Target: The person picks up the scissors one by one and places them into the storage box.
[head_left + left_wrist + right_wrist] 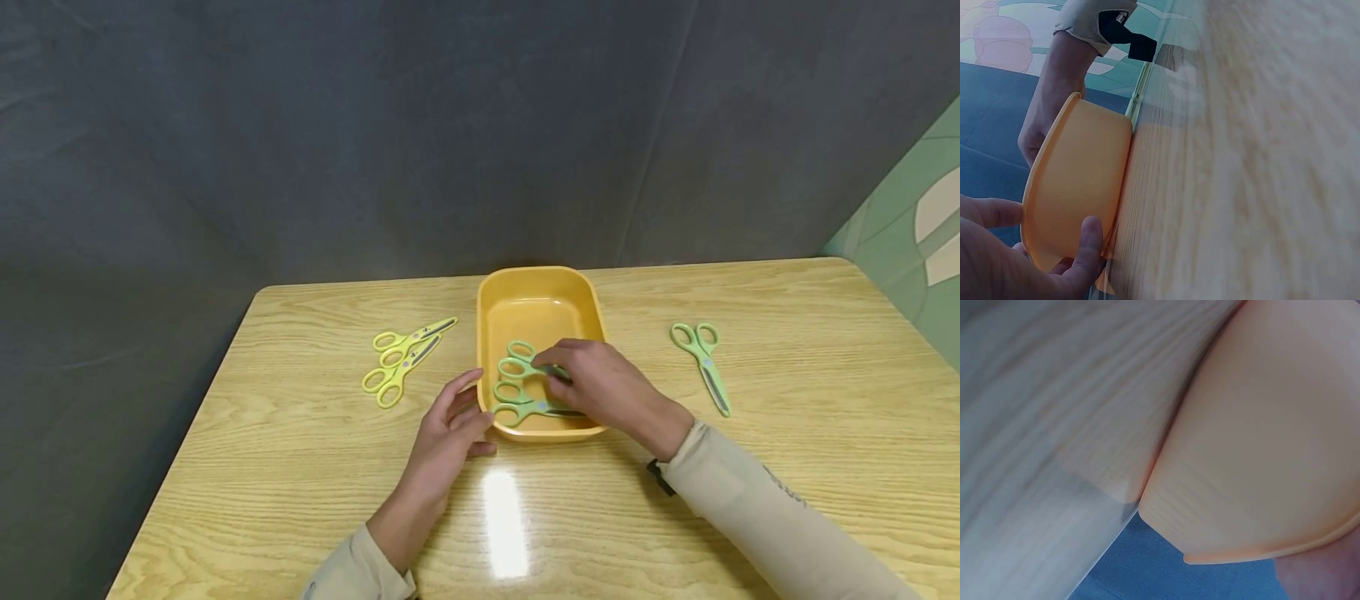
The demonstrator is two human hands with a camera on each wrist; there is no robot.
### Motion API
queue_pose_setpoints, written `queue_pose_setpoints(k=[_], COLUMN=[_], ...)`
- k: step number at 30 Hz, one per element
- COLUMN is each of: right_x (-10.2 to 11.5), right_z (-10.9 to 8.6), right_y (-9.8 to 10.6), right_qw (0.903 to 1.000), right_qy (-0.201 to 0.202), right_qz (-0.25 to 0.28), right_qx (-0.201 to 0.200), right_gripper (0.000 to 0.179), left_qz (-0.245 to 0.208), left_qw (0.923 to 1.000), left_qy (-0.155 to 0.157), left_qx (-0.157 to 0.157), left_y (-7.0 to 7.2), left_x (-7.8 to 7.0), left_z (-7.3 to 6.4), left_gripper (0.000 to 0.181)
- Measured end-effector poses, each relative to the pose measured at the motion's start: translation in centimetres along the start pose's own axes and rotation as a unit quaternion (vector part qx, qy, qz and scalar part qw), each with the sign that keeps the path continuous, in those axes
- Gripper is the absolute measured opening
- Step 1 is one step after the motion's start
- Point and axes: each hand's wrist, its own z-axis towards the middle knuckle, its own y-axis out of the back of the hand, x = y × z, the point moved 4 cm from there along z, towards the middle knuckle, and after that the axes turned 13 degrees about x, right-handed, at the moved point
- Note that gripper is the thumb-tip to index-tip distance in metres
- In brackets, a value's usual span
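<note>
Head view: tray (536,317) is steadied by left hand (446,429), fingers spread, presumably against sliding; upper green scissors (529,369) are pinched by right hand (603,382).

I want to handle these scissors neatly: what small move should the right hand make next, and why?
Probably the right hand should firm its pinch on the farther green scissors: it seems to have them by the blade end, so they might swing into the nearer green scissors; the left hand holds the orange bin.
</note>
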Motion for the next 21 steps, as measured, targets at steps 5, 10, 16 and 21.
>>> queue_pose_setpoints(k=[5, 10, 16, 21], right_x=[-0.03, -0.05, -0.03, 0.10], right_z=[0.06, 0.06, 0.10, 0.20], right_y=[-0.10, -0.23, -0.33, -0.38], right_qw=[0.9999, 0.9997, 0.9994, 0.9990], right_qy=[-0.002, -0.004, -0.003, -0.005], right_qz=[-0.002, -0.004, -0.009, -0.015], right_qx=[0.012, 0.025, 0.033, 0.043], right_gripper=[0.018, 0.017, 0.017, 0.017], left_qz=[-0.001, 0.000, -0.001, -0.002], left_qw=[1.0000, 1.0000, 1.0000, 1.0000], left_qy=[0.000, 0.000, 0.000, -0.001], left_qx=[-0.004, -0.006, -0.005, -0.005], left_y=[-0.03, -0.09, -0.11, -0.02], left_x=[-0.04, -0.07, -0.06, -0.02], left_z=[0.03, 0.06, 0.03, -0.02], left_gripper=[0.056, 0.056, 0.056, 0.056])
